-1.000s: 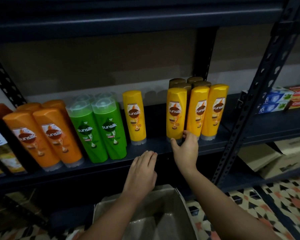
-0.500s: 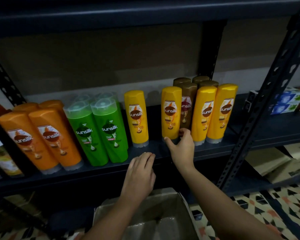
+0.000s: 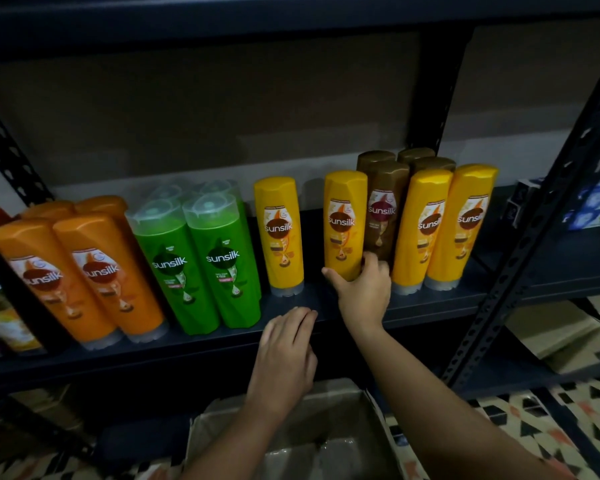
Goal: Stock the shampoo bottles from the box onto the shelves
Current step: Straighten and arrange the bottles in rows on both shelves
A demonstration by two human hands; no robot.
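My right hand (image 3: pixel 362 289) grips the base of a yellow shampoo bottle (image 3: pixel 343 220) standing on the dark shelf (image 3: pixel 309 329). A lone yellow bottle (image 3: pixel 280 233) stands to its left, two more yellow bottles (image 3: pixel 444 223) to its right, with brown bottles (image 3: pixel 385 206) behind. Green bottles (image 3: pixel 201 261) and orange bottles (image 3: pixel 80 275) fill the shelf's left. My left hand (image 3: pixel 286 355) rests flat at the shelf's front edge, holding nothing. Below my arms sits the cardboard box (image 3: pixel 326 441), its inside dim.
A dark upright post (image 3: pixel 523 258) rises at the right. Toothpaste cartons (image 3: pixel 593 206) lie on the neighbouring shelf beyond it. Cardboard boxes (image 3: pixel 565 337) sit on the lower shelf at the right. Patterned floor tiles (image 3: pixel 534 431) show beside the box.
My right hand has slid the yellow bottle leftwards, away from the two yellow ones, uncovering a brown bottle behind. My left hand has stayed at the shelf edge.
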